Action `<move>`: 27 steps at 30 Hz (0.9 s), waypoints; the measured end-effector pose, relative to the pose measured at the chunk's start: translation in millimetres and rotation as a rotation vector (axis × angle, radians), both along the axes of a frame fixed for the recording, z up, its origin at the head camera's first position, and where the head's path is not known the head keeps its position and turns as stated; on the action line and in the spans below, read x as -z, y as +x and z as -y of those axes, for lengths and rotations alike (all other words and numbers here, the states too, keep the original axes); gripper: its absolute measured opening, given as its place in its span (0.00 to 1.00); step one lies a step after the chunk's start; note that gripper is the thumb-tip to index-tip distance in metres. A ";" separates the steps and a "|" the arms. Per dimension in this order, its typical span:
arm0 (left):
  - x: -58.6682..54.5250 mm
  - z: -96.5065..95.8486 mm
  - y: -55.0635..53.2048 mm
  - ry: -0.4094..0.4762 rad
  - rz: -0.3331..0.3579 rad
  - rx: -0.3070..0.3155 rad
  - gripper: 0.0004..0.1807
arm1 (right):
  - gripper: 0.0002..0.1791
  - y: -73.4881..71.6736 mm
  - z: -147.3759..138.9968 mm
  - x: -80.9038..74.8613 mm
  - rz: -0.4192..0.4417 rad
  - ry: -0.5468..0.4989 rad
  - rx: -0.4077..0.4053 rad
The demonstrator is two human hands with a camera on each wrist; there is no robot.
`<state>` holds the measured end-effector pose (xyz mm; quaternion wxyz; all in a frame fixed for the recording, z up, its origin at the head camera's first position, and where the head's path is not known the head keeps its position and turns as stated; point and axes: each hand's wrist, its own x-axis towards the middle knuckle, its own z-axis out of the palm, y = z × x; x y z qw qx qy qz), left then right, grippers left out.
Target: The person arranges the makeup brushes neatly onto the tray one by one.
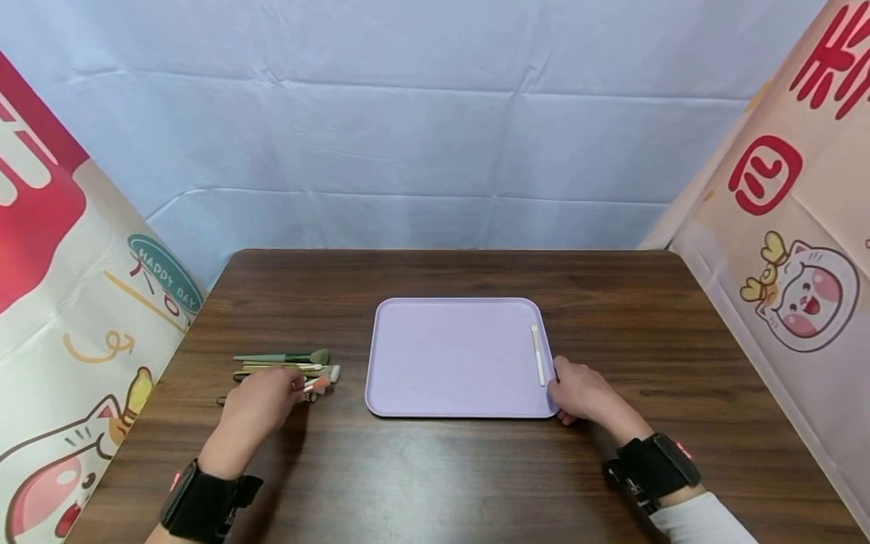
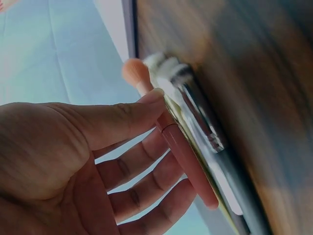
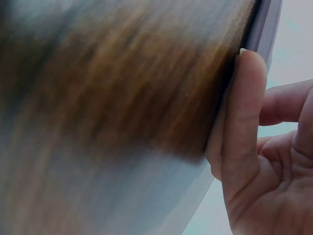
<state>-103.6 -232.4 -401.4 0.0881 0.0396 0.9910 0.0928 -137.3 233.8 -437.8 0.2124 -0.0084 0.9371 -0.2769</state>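
My left hand [image 1: 265, 397] pinches a small pink makeup brush [image 2: 183, 159] between thumb and fingers, its orange-pink head [image 2: 134, 72] poking out past the thumb. Close beside it in the left wrist view lies a makeup brush with a dark handle and silver collar [image 2: 203, 117]. On the table at left, more brushes lie in a bunch, among them a green one [image 1: 282, 358]; the hand partly covers them. A lilac tray [image 1: 448, 359] sits mid-table with a slim white brush [image 1: 538, 355] along its right side. My right hand [image 1: 584, 393] grips the tray's rim near its lower right corner.
The brown wooden table [image 1: 435, 483] reaches back to a pale blue cloth backdrop [image 1: 408, 136]. Printed cloth hangs at the left [image 1: 81, 325] and right [image 1: 782, 287] sides. Each wrist wears a black strap.
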 end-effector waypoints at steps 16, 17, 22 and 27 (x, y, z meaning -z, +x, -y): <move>-0.7 -33.2 -15.5 0.014 -0.109 0.073 0.13 | 0.07 -0.6 0.8 1.1 -0.008 0.008 0.002; -0.5 -34.7 -15.9 0.018 -0.118 0.072 0.15 | 0.07 -0.4 0.9 1.1 -0.008 0.008 0.004; -1.0 -42.4 -20.9 0.007 -0.125 0.061 0.10 | 0.07 0.1 0.8 1.0 -0.011 0.008 0.003; -2.7 -52.6 -26.9 0.008 -0.093 0.054 0.07 | 0.07 0.4 -0.1 1.0 -0.010 0.008 0.006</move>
